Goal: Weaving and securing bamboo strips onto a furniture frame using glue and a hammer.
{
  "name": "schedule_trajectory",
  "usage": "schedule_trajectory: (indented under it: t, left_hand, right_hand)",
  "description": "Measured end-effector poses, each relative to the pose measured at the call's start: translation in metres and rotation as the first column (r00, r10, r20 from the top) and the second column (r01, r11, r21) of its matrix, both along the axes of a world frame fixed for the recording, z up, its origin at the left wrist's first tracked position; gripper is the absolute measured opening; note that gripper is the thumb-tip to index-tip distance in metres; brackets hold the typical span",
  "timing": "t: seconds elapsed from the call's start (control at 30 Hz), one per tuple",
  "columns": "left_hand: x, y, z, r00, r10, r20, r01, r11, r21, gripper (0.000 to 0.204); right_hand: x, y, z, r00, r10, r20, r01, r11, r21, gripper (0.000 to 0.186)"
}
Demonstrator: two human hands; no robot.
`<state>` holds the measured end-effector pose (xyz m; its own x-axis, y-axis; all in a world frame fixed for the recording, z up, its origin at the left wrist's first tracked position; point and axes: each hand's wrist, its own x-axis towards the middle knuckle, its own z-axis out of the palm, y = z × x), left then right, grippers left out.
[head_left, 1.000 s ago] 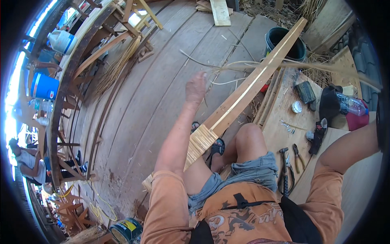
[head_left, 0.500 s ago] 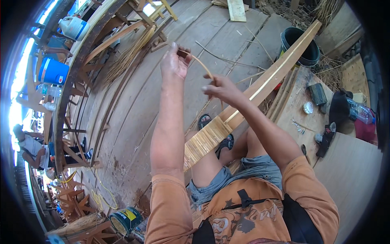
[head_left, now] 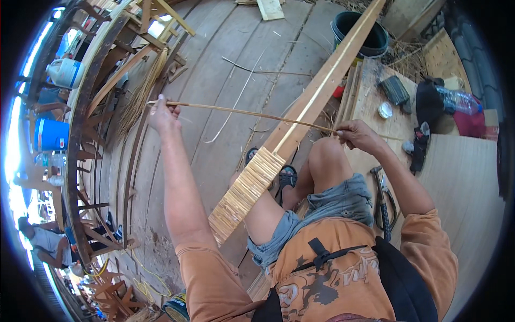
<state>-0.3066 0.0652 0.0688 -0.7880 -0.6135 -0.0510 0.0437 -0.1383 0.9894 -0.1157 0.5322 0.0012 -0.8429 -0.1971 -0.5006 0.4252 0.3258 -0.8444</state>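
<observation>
A thin brown strip of cane or split stick (head_left: 249,113) is stretched between my hands, above the board. My left hand (head_left: 165,115) pinches it near its left end. At the other end, above my knee, my right hand (head_left: 358,136) has its fingers closed on it. Below runs a long wooden board (head_left: 323,86) with a pale line along its middle, slanting from my lap to the far right. Its near part is covered by a row of short tan sticks (head_left: 248,189) laid side by side across it. Neither hand touches the board.
To my right a low wooden bench (head_left: 372,102) holds a dark block (head_left: 394,90), a small round tin (head_left: 385,110) and a plastic bottle (head_left: 461,101). A hammer (head_left: 382,201) lies near my right thigh. A dark bucket (head_left: 365,40) stands beyond. A person (head_left: 51,241) sits far left.
My hands have moved apart, the left leftward and the right rightward and down. The strip, curved before, is now nearly straight between them. The view has shifted.
</observation>
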Motion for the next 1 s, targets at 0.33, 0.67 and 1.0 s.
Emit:
schedule_trajectory:
  t: [0.33,0.67,1.0]
  left_hand:
    - [-0.017,-0.064,0.021,0.989,0.09,0.118,-0.058,0.965,-0.256,0.024]
    - [0.03,-0.072,0.014,0.895,-0.019,0.445,-0.021,0.996,0.085,0.079]
    - [0.204,0.143,-0.017,0.545,-0.651,0.528,0.807,0.579,-0.119,0.025]
  right_hand:
    - [0.046,0.028,-0.027,0.974,0.083,0.209,-0.058,0.99,-0.126,0.017]
    - [0.044,-0.058,-0.033,0.954,-0.06,0.293,0.181,0.896,-0.406,0.018]
    - [0.032,-0.149,-0.01,0.969,-0.007,0.246,0.165,0.762,-0.626,0.018]
